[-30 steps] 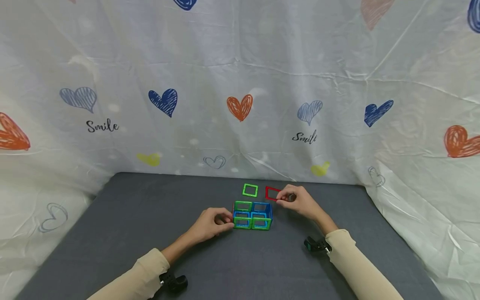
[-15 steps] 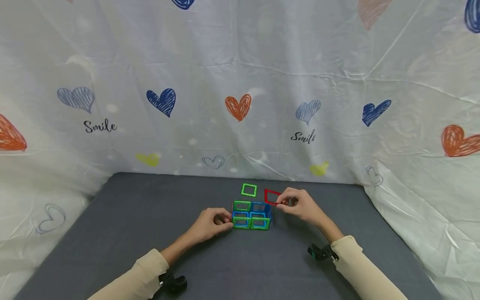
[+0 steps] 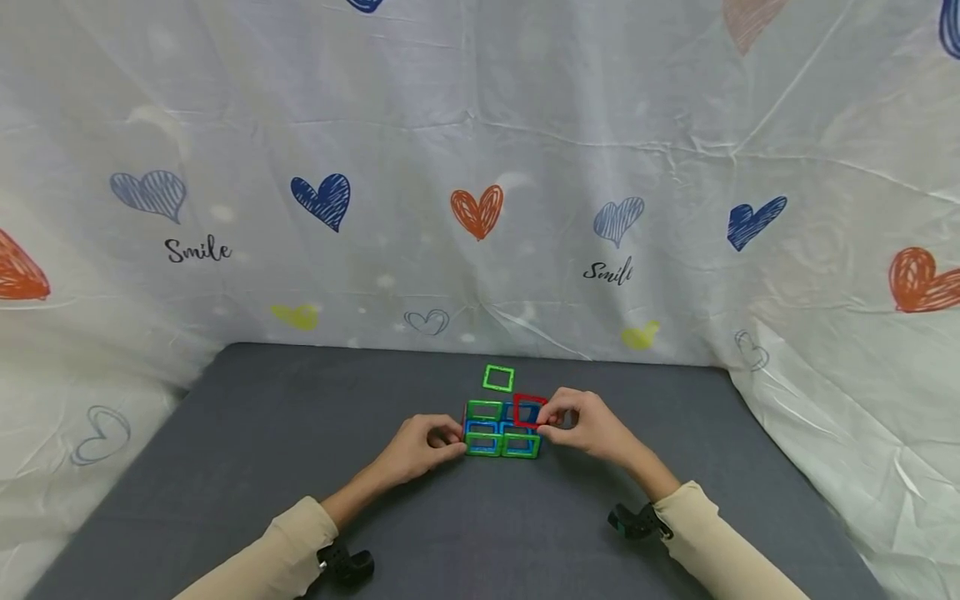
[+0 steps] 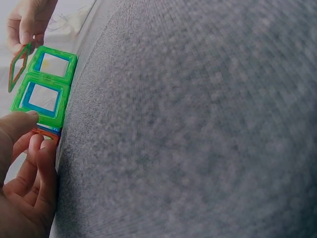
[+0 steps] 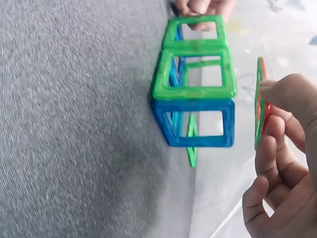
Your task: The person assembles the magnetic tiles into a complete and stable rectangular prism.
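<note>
A low box of square-framed magnetic tiles (image 3: 502,446) stands on the table, with green frames in front and blue ones behind and at the right end. My left hand (image 3: 420,448) holds its left end, thumb on a green front tile (image 4: 65,101) and fingers curled by an orange-red tile (image 4: 47,133). My right hand (image 3: 585,423) pinches a red magnetic tile (image 3: 516,411) above the box's right part. Seen from the right wrist, this held tile (image 5: 257,111) is nearly edge-on, apart from the box, and shows green as well as red.
A loose green magnetic tile (image 3: 498,389) lies behind the box on the dark grey tablecloth (image 3: 360,383). Beyond the table's back edge hangs a white curtain (image 3: 540,275) printed with hearts.
My right hand has brought the red magnetic tile leftward and nearer, from behind the box's right corner to above its right part. My left hand has stayed at the box's left end.
</note>
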Demonstrator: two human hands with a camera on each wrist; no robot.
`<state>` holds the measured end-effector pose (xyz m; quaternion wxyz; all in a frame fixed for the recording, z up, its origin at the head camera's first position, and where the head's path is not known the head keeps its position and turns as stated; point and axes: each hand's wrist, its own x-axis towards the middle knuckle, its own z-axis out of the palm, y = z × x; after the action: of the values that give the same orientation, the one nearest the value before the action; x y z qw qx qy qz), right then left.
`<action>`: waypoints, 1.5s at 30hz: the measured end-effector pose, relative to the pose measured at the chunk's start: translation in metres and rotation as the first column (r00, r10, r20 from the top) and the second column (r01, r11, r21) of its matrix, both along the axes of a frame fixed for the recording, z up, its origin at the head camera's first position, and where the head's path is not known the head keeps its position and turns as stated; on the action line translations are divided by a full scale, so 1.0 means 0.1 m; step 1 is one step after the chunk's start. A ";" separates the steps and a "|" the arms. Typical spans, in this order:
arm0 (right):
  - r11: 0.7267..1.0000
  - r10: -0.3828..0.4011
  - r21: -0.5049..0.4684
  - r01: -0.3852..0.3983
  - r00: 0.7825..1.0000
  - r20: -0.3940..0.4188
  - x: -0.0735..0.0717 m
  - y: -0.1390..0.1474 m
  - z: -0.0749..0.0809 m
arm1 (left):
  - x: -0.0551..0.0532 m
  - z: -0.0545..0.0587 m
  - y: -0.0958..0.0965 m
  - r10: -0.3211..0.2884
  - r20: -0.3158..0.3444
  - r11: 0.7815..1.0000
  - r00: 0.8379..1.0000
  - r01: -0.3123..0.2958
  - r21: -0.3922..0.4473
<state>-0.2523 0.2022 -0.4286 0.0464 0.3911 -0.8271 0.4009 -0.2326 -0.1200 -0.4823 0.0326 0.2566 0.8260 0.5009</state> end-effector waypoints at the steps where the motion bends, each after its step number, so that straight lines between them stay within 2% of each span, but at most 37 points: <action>1: 1.000 -0.004 0.013 0.004 1.000 0.013 -0.01 -0.01 -0.03 | 0.00 0.00 0.00 0.003 0.002 1.000 1.000 -0.003 -0.003; 7: 0.998 -0.008 0.056 0.004 0.997 0.074 -0.03 -0.05 -0.06 | 0.00 0.00 -0.01 0.000 -0.002 1.000 1.000 0.000 -0.001; 22: 0.995 -0.003 0.096 -0.004 0.997 0.078 -0.03 -0.07 -0.06 | 0.01 -0.02 0.00 -0.004 -0.028 1.000 1.000 0.004 -0.007; 28: 0.999 0.002 0.053 -0.007 0.996 0.093 -0.05 -0.05 -0.09 | 0.01 -0.01 0.00 -0.005 -0.029 1.000 1.000 0.005 -0.011; 36: 0.993 0.060 -0.108 -0.048 0.992 0.112 -0.15 0.05 -0.10 | 0.01 -0.02 0.00 -0.005 -0.026 1.000 1.000 0.004 -0.019; 39: 0.990 0.034 -0.141 -0.019 0.994 0.104 -0.23 0.14 -0.11 | 0.01 -0.02 0.00 -0.002 -0.026 1.000 1.000 0.002 -0.025; 45: 0.984 -0.068 -0.153 0.091 0.986 0.154 -0.44 0.28 -0.20 | 0.02 -0.02 0.00 -0.009 -0.029 1.000 1.000 0.009 -0.013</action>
<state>-0.2959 0.2305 -0.4485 0.0318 0.3218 -0.8085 0.4916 -0.2309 -0.1199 -0.4838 0.0247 0.2672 0.8285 0.4916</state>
